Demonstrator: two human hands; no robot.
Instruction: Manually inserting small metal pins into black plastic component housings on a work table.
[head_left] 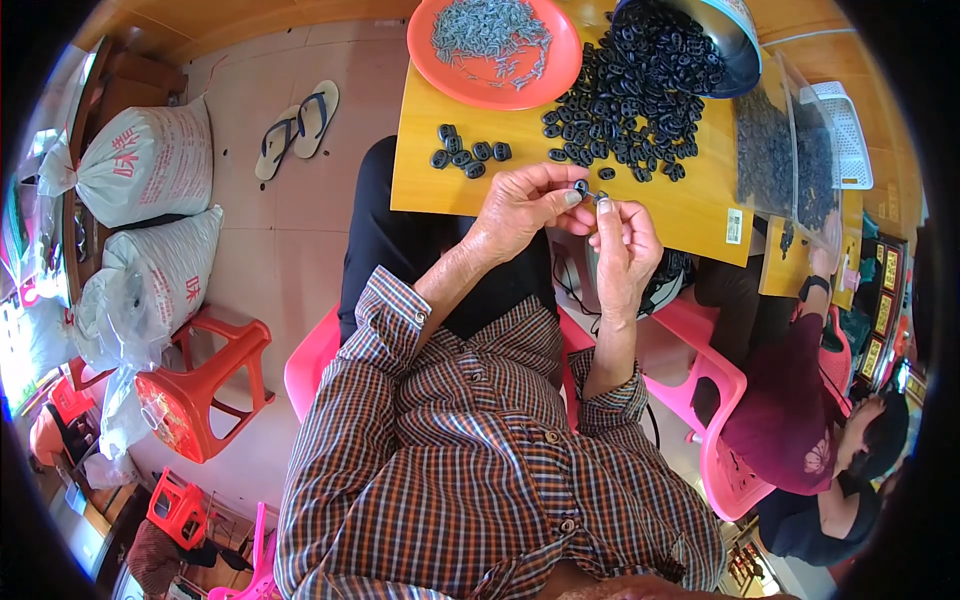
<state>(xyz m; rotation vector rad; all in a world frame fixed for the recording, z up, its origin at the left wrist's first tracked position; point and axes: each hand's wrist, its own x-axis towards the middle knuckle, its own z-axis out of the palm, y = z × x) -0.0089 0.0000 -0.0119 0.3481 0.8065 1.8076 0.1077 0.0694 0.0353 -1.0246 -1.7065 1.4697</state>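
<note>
A smooth yellow wooden worktop (pixel 690 205) lies across the person's lap, its surface glossy and flat. On its far side a round orange plastic plate (pixel 560 60) holds a heap of small grey metal pins (pixel 490 30), and beside it a tipped metal bowl (pixel 735 40) spills a loose pile of black oval rubber pieces (pixel 640 95) onto the board. A short cluster of finished black pieces (pixel 468 155) sits apart near the left edge. The left hand (pixel 525 205) is closed at the fingertips, pinching one small black ring piece (pixel 581 187) just over the worktop's near edge. The right hand (pixel 625 250) is likewise pinched, thumb and forefinger gripping a thin grey pin (pixel 598 196) that meets the ring.
</note>
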